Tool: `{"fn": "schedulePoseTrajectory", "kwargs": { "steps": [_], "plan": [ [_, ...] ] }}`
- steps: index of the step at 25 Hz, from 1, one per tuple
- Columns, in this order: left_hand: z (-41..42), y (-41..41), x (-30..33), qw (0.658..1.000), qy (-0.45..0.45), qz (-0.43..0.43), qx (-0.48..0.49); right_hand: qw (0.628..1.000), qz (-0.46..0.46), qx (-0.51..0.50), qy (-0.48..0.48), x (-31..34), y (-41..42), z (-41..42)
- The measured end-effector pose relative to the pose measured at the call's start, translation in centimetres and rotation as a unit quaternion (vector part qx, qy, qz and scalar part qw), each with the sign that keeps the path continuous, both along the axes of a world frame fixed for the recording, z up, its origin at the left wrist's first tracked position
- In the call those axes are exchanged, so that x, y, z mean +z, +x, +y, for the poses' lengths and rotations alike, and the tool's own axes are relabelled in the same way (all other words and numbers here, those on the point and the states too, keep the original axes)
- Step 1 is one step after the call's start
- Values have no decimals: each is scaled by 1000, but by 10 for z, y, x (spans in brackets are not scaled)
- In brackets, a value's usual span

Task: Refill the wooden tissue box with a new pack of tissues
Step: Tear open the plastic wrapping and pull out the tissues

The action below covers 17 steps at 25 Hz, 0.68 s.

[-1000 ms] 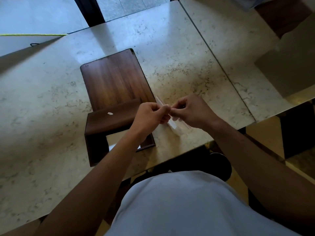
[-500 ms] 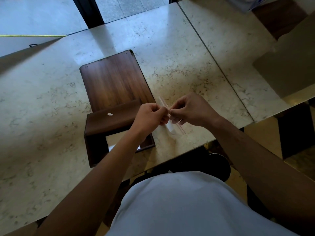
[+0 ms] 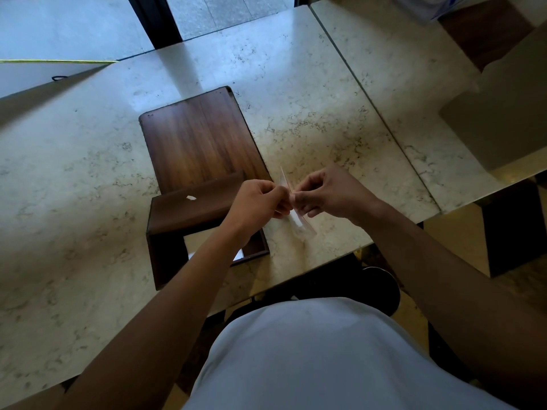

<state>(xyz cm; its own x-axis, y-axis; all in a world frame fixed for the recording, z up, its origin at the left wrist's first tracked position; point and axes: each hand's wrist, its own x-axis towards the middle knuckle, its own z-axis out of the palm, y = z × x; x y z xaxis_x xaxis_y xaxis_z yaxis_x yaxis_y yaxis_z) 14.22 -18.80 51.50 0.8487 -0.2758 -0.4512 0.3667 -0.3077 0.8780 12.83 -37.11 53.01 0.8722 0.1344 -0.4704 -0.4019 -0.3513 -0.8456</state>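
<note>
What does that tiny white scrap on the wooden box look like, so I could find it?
Start at the marble table and find the dark wooden tissue box near its front edge, left of the hands. On the box's top face lies a small white scrap, the only pale speck on that dark wood.

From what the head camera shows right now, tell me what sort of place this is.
Probably a hotel lobby, cafe or lounge, though I cannot be sure. The polished marble table butts against a second one, a floor-length window frame stands behind them, and a wooden tissue box is being restocked.
</note>
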Motion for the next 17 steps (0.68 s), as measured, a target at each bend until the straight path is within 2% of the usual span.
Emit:
{"fn": "schedulePoseTrajectory", "kwargs": {
  "steps": [5, 11, 14, 17],
  "plan": [
    [-1, 2, -1, 1000, 11, -9, -16, 999, 16, -1, 40, 0, -2, -1],
    [1, 7, -1, 998, 12, 11, -62, 993, 80, -33, 85, -5, -1, -1],
    [-2, 5, -2, 997, 14, 12, -75, 994, 61, -51, 77, -7, 0, 3],
    [-4, 3, -3, 998, -6, 46, -47, 998, 38, -28, 51, -9, 1, 4]
  ]
}}
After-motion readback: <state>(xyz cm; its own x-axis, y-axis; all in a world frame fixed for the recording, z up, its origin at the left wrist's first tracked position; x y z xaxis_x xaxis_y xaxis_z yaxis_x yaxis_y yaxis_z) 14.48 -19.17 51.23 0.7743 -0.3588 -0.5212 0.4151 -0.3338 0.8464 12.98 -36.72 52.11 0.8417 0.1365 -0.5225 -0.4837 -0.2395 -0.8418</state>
